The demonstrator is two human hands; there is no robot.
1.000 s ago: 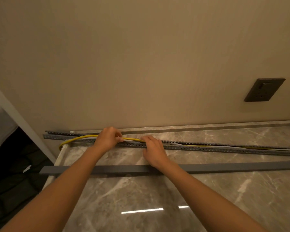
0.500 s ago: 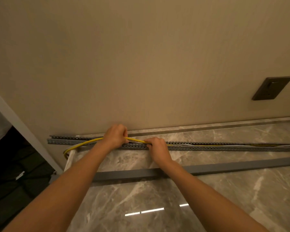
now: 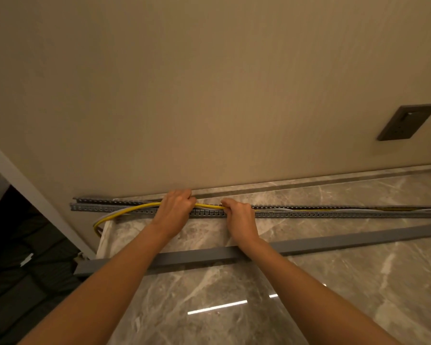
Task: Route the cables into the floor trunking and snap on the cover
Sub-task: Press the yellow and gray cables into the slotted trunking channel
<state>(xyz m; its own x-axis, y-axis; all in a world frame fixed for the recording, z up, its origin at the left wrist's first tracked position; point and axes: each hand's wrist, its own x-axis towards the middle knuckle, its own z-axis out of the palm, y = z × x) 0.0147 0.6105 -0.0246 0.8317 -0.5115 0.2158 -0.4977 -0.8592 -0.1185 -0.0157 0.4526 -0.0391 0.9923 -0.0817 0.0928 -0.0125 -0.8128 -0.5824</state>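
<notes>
1. Head view: a grey slotted trunking (image 3: 309, 214) lies along the foot of a beige wall (image 3: 209, 83) on a marble floor (image 3: 334, 282), running from about 9 o'clock to 3 o'clock across the middle of the picture.
2. The left hand (image 3: 176, 210) sits over the trunking just left of centre, its fingers curled down and pinching the yellow cable (image 3: 125, 211).
3. The right hand (image 3: 239, 216) is close beside it at its 3 o'clock, the two apart. Its fingers are bent over the trunking's near wall and press on the same cable where it enters the channel.
4. Left of the left hand the yellow cable arcs out of the trunking toward 8 o'clock and drops over the floor's edge. A pale cable runs beside it.
5. Right of the right hand, yellow and pale cables lie inside the channel.
6. The grey cover (image 3: 358, 239) lies loose on the floor at 6 o'clock from the trunking, passing under both forearms.
7. A dark socket (image 3: 406, 122) sits on the wall at 2 o'clock.
</notes>
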